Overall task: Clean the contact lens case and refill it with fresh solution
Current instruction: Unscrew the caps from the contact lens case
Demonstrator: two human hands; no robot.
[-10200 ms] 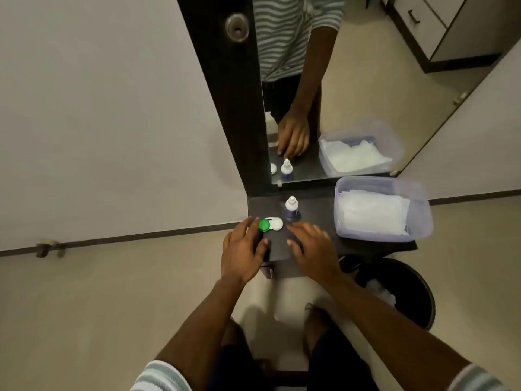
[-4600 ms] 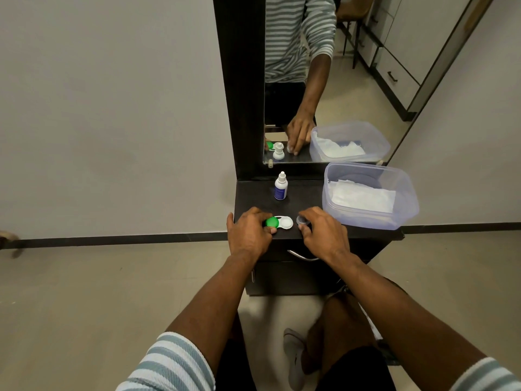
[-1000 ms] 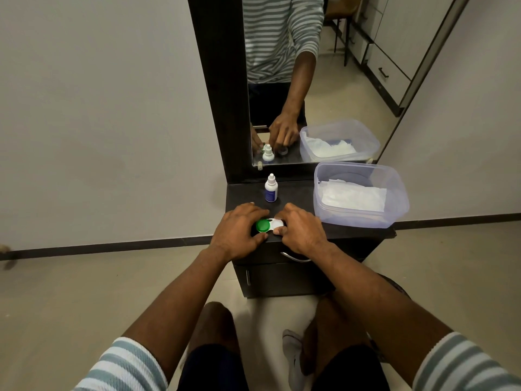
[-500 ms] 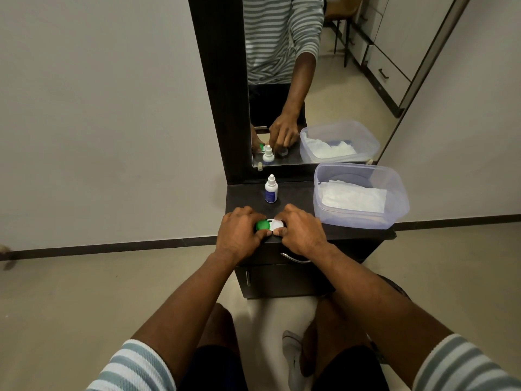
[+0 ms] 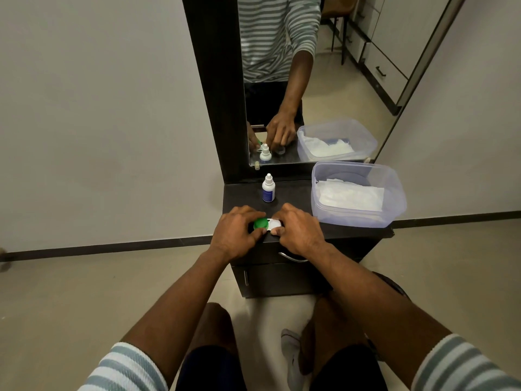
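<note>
While both hands sit on the contact lens case [image 5: 266,224] at the near edge of the dark cabinet top [image 5: 293,193], the task looks barely started — judging by this view. Left hand [image 5: 235,234] has fingers curled round the green cap [image 5: 260,223], thumb pressing near its edge. Right hand [image 5: 300,231] curls over the white side of the case, pinching it; whether a white cap is on or off there I cannot tell, fingers hide it. Solution bottle [image 5: 268,188] stands upright, capped, far of the case, untouched. Clear tub [image 5: 394,204] with white tissues [image 5: 349,194] sits at right, not in use. So probably left: open both wells, wipe, refill, close.

Versus half a second ago — almost no change, same grips, case in the same spot. Versus about four and a half seconds ago, the right hand was off the case, just right of it by a small clear piece; now it is on the white side.
</note>
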